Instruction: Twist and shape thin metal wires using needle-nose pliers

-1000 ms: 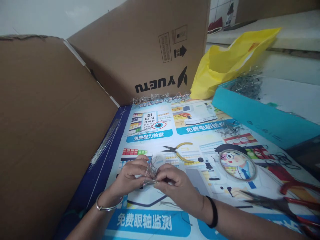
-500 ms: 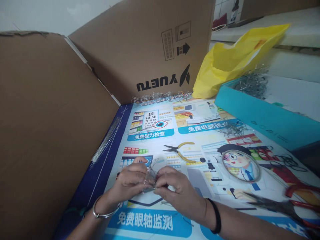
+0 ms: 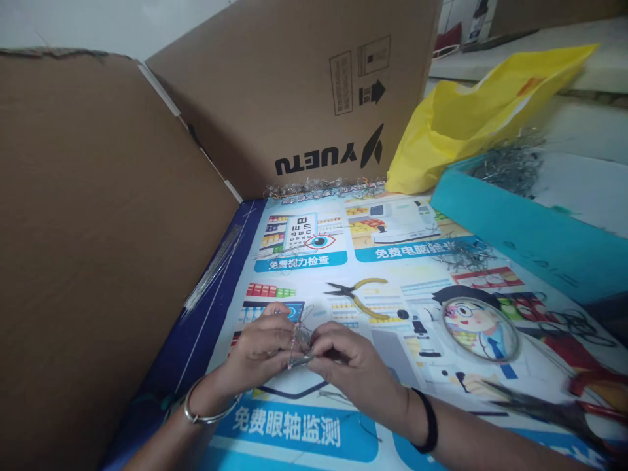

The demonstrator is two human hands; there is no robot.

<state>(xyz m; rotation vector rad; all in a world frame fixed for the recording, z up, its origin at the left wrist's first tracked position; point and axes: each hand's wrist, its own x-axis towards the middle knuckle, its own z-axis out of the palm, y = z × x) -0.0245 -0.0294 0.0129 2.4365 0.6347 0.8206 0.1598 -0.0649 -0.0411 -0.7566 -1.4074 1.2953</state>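
Near the front of the printed mat, my left hand (image 3: 267, 347) and my right hand (image 3: 343, 360) meet around a small piece of bent thin wire (image 3: 303, 337). The wire has loose strands sticking upward, and tiny reddish specks show along one strand. My left fingers are closed on its left side; my right thumb and forefinger pinch its right end. Part of the wire is hidden behind the fingers. Just beyond the hands lie yellow-handled pliers (image 3: 360, 297), their jaws pointing left. Red-handled scissors (image 3: 554, 405) lie to the right of my right forearm, blurred.
Cardboard panels (image 3: 314, 85) stand at the left and back. A blue box (image 3: 530, 229) holding tangled wire and a yellow bag (image 3: 456, 124) are at the right. Straight wires (image 3: 213, 271) lie along the left edge. A round clear dish (image 3: 481, 330) and a wire pile (image 3: 466, 255) rest on the mat.
The view has shifted slightly, so most things appear a little further right. Both hands still hold the wire piece, and the right fingertips have moved slightly along its end.
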